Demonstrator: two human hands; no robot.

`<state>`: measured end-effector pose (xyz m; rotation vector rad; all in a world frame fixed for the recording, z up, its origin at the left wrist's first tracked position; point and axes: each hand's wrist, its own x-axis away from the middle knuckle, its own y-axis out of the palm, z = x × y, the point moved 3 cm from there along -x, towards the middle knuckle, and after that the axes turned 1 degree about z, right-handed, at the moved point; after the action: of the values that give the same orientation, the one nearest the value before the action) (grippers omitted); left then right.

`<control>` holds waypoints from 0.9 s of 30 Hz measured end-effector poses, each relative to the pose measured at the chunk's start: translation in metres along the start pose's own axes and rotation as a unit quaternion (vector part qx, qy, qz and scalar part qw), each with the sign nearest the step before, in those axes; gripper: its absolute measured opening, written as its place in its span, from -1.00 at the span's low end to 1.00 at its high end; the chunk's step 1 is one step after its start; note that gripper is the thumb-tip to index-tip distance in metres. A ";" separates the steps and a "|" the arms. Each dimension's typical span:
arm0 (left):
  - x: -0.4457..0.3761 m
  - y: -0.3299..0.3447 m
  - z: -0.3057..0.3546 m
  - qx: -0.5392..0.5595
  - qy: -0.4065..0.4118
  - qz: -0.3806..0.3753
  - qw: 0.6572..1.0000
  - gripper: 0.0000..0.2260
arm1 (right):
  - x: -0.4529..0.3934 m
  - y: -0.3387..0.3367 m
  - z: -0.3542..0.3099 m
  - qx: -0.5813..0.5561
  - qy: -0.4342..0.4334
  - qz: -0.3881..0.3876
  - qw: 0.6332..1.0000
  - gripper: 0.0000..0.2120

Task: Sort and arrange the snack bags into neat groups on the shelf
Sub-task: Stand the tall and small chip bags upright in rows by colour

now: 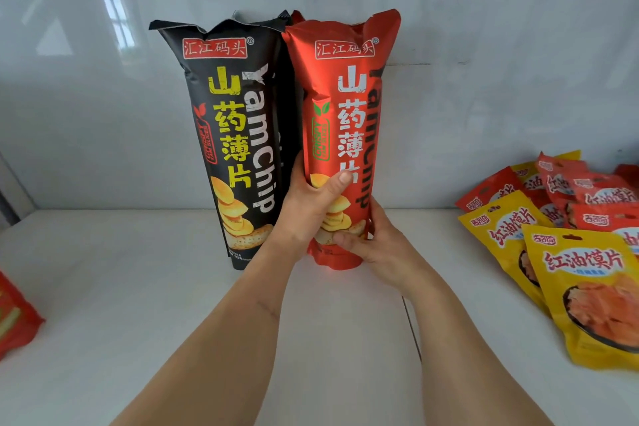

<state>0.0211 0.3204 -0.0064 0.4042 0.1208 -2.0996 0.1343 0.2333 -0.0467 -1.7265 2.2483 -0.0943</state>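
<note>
A tall red yam chip bag stands upright on the white shelf, right beside a tall black yam chip bag. My left hand grips the red bag's lower left side, thumb across its front. My right hand grips its lower right side near the base. More black and red bag tops peek out behind these two. A loose pile of flat yellow snack bags and red snack bags lies at the right.
A red bag juts in at the left edge. The glossy white back wall stands just behind the tall bags. Bare shelf surface lies in front, with a seam running under my right forearm.
</note>
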 end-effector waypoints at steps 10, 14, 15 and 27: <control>-0.004 -0.009 -0.018 0.008 -0.028 -0.056 0.998 0.06 | -0.004 0.001 0.004 -0.010 0.037 -0.013 0.999 -0.29; -0.001 -0.006 -0.018 0.015 -0.027 -0.074 0.997 0.03 | 0.000 -0.002 0.002 -0.016 0.051 -0.006 0.999 -0.25; -0.001 -0.006 -0.018 0.020 -0.027 -0.076 0.997 0.02 | 0.002 -0.003 0.002 -0.015 0.052 -0.005 0.999 -0.25; -0.004 -0.004 -0.010 0.037 -0.029 -0.068 0.997 0.07 | 0.013 -0.014 0.004 0.013 0.071 0.037 0.997 -0.02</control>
<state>0.0219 0.3288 -0.0148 0.3870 0.0370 -2.2533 0.1457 0.2175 -0.0495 -1.6705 2.3983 -0.2355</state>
